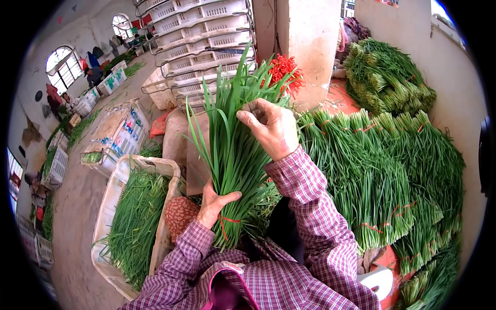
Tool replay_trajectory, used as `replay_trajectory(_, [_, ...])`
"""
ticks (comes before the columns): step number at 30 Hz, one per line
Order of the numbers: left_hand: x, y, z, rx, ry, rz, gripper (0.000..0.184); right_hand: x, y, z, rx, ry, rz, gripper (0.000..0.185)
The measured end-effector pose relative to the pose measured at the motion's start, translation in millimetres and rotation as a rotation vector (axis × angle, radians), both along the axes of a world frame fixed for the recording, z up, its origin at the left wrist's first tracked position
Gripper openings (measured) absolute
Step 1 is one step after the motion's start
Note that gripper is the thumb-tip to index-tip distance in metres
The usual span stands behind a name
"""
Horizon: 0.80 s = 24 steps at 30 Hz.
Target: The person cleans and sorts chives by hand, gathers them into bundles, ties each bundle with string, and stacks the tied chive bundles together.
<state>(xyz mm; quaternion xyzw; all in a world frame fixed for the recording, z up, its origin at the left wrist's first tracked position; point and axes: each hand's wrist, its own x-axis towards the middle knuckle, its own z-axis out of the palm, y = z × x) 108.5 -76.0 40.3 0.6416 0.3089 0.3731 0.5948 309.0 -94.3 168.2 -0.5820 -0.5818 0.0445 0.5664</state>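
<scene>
An upright bunch of garlic chives (227, 150) stands in front of my chest, its long flat leaves fanning out at the top. My left hand (212, 205) is closed around its lower part, thumb across the front. Just below that thumb, a red tie (229, 220) circles the bunch. My right hand (271, 126) is beside the upper leaves, thumb and forefinger pinched together; whatever lies between them is too small to make out. Behind the leaf tips hangs a cluster of red ties (284, 75).
To my right lie piled bundles of tied chives (361, 170), with another heap (387, 77) beyond. A white crate (173, 164) of loose leaves is at my left. Stacked white crates (201, 36) stand ahead by a pillar (312, 51). Other people (94, 76) sit far left.
</scene>
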Motion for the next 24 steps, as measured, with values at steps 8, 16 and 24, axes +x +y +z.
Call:
replay_trajectory(8, [-2,2,-3,-0.029,-0.012,-0.021,0.056,-5,21,-23,0.108,0.421,0.261,0.02])
replay_trajectory(16, [-2,2,-5,-0.032,-0.028,-0.016,0.058,-7,28,-29,0.152,0.385,0.233,0.022])
replay_trajectory(24, [-1,2,-8,-0.039,-0.012,-0.015,0.06,-10,15,-13,0.058,0.161,0.083,0.027])
